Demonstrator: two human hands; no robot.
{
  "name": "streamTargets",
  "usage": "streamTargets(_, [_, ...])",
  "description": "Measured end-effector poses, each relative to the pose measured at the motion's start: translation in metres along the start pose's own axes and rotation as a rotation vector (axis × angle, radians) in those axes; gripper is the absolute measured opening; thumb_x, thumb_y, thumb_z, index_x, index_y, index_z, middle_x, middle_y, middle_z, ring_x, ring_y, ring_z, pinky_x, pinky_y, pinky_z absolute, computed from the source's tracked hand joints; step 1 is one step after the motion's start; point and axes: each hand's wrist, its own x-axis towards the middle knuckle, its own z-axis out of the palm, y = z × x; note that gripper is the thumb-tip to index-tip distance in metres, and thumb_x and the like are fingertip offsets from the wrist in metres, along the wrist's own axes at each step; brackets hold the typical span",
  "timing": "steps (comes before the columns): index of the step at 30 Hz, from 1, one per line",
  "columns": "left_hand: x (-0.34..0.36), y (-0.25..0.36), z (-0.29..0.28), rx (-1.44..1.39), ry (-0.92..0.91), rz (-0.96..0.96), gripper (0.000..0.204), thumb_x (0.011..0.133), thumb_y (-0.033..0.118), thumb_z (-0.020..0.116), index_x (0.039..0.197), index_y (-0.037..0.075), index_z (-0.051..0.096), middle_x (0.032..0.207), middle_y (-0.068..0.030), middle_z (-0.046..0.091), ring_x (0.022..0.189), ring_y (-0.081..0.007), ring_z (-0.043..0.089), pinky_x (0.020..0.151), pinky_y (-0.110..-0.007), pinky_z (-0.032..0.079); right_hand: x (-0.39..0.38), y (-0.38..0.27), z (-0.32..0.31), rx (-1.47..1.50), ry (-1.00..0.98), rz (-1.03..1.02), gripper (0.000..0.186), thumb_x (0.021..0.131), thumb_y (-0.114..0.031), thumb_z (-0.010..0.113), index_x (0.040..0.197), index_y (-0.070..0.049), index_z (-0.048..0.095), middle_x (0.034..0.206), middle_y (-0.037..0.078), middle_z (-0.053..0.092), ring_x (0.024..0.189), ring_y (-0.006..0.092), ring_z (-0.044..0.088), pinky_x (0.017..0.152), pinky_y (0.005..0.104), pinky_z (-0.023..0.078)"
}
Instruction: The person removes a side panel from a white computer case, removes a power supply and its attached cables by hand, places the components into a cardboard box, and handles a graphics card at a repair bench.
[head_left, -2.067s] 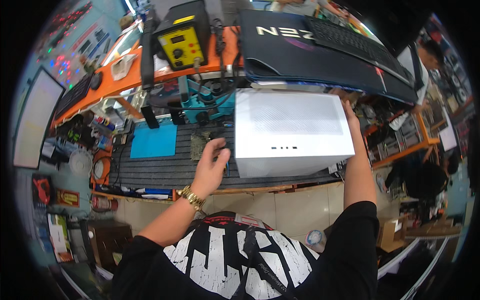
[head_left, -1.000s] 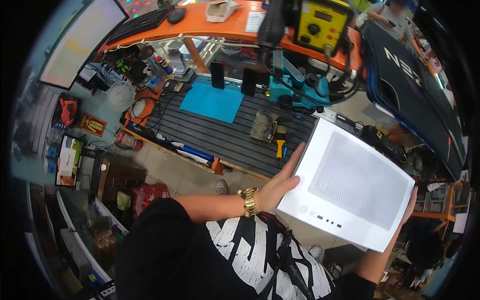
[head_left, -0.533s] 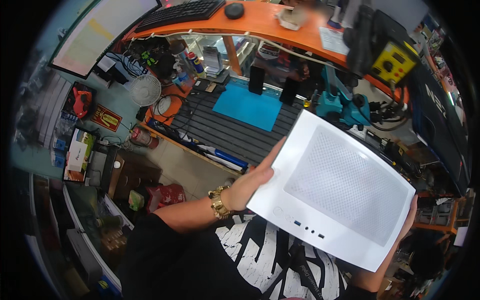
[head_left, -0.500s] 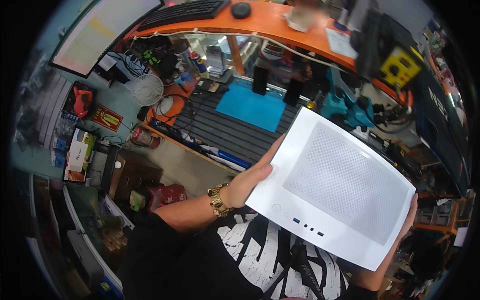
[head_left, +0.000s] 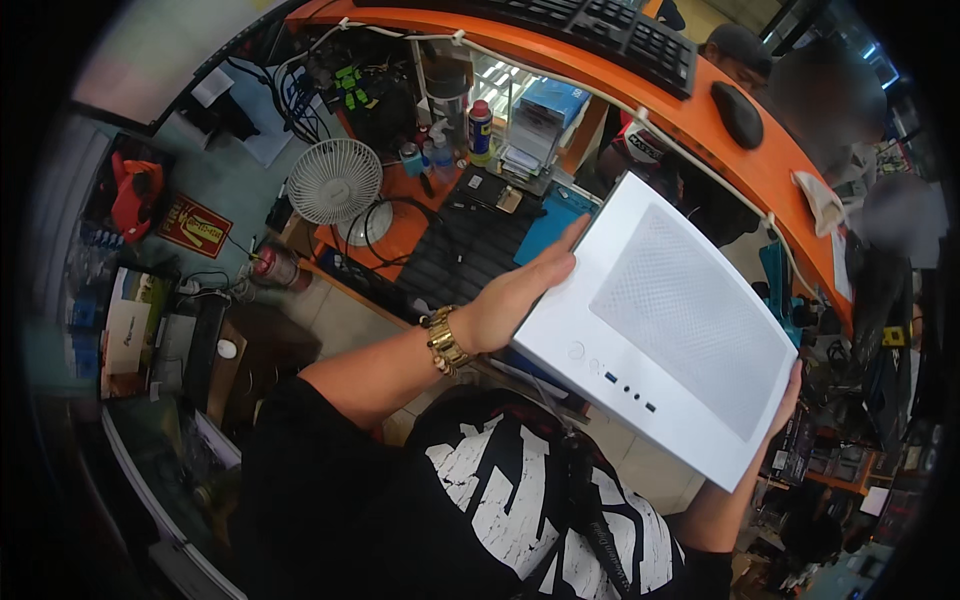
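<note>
I carry a white computer case (head_left: 680, 330) with a perforated top panel and a strip of ports and round buttons along its near edge. My left hand (head_left: 520, 290) grips the case's left edge, thumb pressed on the white surface, a gold watch (head_left: 445, 340) on the wrist. My right hand (head_left: 780, 410) holds the opposite edge, most of it hidden behind the case. Beyond the case, the grey ridged bench mat (head_left: 450, 260) and a blue silicone mat (head_left: 540, 235) are partly covered by it.
An orange shelf (head_left: 690, 125) with keyboard and mouse arches over the bench. Left are a white fan (head_left: 333, 180), cables, monitor (head_left: 150, 50), fire extinguisher (head_left: 280, 265) and dark cabinet (head_left: 265, 355). A person in a cap (head_left: 740, 55) is behind the shelf; shelving (head_left: 840, 460) stands right.
My left hand went from empty to gripping the case, which came off the bench and tilted. The view has since swung leftward, and the case sits higher in the picture than half a second ago.
</note>
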Motion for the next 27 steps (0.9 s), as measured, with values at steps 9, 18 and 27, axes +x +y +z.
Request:
streamTargets(9, [0.027, 0.021, -0.094, 0.034, 0.068, 0.021, 0.073, 0.115, 0.037, 0.037, 0.168, -0.003, 0.006, 0.177, -0.0143, 0.012, 0.162, -0.0199, 0.014, 0.129, -0.033, 0.014, 0.093, 0.074, 0.039, -0.008, 0.061, 0.025, 0.067, 0.108, -0.053, 0.039, 0.147, -0.001, 0.053, 0.144, 0.020, 0.060, 0.129, 0.0335, 0.061, 0.109, 0.0462, 0.050])
streamTargets(18, [0.046, 0.027, -0.132, 0.396, 0.086, -0.032, 0.070, 0.116, 0.046, 0.026, 0.168, 0.000, 0.015, 0.175, -0.0106, 0.023, 0.159, -0.0218, 0.026, 0.128, -0.035, 0.022, 0.103, 0.075, 0.051, -0.103, 0.204, 0.055, 0.068, 0.108, -0.052, 0.041, 0.151, 0.000, 0.049, 0.149, 0.020, 0.056, 0.133, 0.0347, 0.058, 0.111, 0.0465, 0.048])
streamTargets(27, [0.020, -0.087, -0.279, 1.367, 0.325, -0.393, 0.036, 0.097, 0.038, 0.069, 0.113, 0.005, 0.072, 0.097, -0.0147, 0.075, 0.098, -0.0404, 0.071, 0.089, -0.048, 0.055, 0.079, 0.078, 0.033, -0.141, 0.327, -0.019, 0.063, 0.108, -0.045, 0.050, 0.155, -0.002, 0.047, 0.155, 0.018, 0.051, 0.137, 0.0353, 0.056, 0.109, 0.0480, 0.052])
